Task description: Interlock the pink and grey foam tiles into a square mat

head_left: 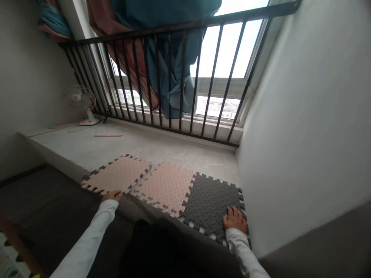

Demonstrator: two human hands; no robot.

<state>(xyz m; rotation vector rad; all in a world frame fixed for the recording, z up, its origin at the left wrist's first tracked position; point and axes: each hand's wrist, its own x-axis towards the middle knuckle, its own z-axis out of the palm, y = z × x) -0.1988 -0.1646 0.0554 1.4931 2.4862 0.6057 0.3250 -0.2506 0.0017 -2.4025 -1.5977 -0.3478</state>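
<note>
Three interlocking foam mat tiles lie in a row on a concrete ledge. The left pink tile sits slightly apart from the middle pink tile. The middle one is joined to a dark grey tile on the right. My left hand, in a white sleeve, rests at the near edge of the left pink tile with its fingers curled on the edge. My right hand lies flat on the near right corner of the grey tile, fingers stretched out.
The concrete ledge runs under a window with a black barred railing. Teal and red cloth hangs over the bars. A small white fan and a thin stick stand at the far left. A white wall closes the right side.
</note>
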